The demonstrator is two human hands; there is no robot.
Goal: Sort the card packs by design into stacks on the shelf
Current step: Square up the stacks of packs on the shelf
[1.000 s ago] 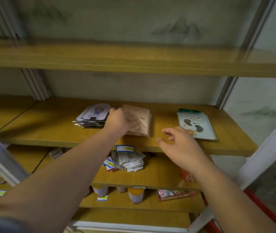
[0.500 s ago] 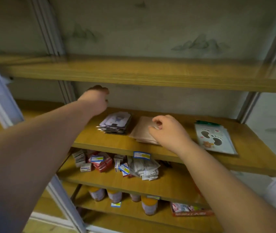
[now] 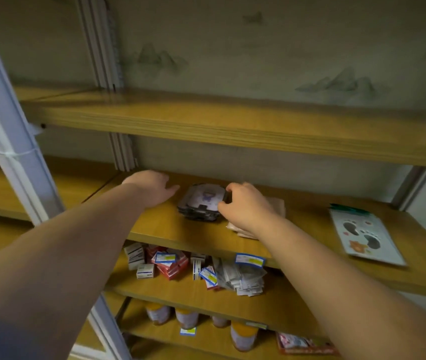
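- The left hand (image 3: pixel 152 189) lies flat on the shelf (image 3: pixel 170 229), near its back.
- Just right of the left hand, apart from it, sits a stack of packs (image 3: pixel 201 202).
- The right hand (image 3: pixel 245 206) touches the right edge of that stack, fingertips on its top and side.
- Under the right hand and to its right lies a second stack (image 3: pixel 276 206), just beside the first.
- Well to the right of the right hand lies a third stack (image 3: pixel 362 235), nearer the front edge.
- Below both hands, on the lower shelf (image 3: pixel 180 292), lie boxes (image 3: pixel 154 263) and sachets (image 3: pixel 243 278); the boxes are to the left.
- Lower again stand tubs (image 3: pixel 187 318).
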